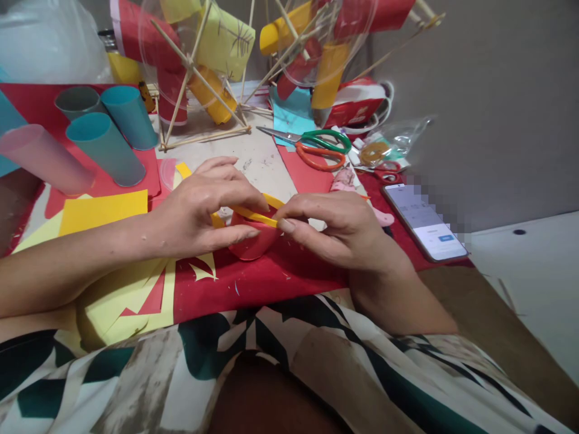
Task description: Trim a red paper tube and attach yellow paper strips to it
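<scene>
Between my hands runs a narrow yellow paper strip [254, 214], bent into a curve over a round red paper piece [253, 241]. My right hand [332, 226] pinches one end of the strip between thumb and index finger. From the left, my left hand [215, 208] reaches over the strip with thumb and index finger apart. Its index fingertip is close to the strip, and whether it touches is hard to see. More yellow paper shows under my left palm, partly hidden by the fingers.
Scissors with green and orange handles [316, 147] lie beyond my hands. Blue cups [129, 117] and a pink cup [43, 158] stand at left. A stick frame with paper tubes [194, 72] stands behind. A phone [425, 223] lies right, yellow paper [106, 212] left.
</scene>
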The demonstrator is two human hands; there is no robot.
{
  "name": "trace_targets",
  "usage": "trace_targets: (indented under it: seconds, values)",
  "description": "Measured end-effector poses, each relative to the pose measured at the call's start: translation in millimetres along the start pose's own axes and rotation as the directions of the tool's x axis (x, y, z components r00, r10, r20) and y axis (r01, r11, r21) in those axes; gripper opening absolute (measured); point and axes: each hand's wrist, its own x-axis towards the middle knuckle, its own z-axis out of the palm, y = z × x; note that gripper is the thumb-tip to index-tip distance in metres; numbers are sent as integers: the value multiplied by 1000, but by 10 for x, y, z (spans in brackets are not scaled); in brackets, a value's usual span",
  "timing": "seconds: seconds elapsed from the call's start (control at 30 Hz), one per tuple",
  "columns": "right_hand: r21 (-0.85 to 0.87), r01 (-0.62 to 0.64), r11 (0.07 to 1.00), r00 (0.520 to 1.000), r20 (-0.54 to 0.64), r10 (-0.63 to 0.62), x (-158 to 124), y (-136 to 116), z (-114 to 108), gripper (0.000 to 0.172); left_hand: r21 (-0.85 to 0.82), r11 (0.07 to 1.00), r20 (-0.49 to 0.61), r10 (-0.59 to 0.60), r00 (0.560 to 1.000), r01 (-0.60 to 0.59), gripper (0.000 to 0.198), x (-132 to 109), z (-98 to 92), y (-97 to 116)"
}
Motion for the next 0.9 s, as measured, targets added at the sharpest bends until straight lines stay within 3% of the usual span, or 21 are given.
trace_targets:
  seconds: [0.4,0.63,0.9]
  values:
    - [-14,-10,1000,1000,21,10,3,-2,26,8,54,999,69,-13,998,9,15,8,18,-4]
    - [-60,11,998,1000,14,-10,-10,43,33,9,110,984,19,136,991,-137,12,-39,58,-105]
    - [85,-34,996,993,118,24,12,48,-9,12,33,996,-51,84,995,-83,7,-69,127,-115]
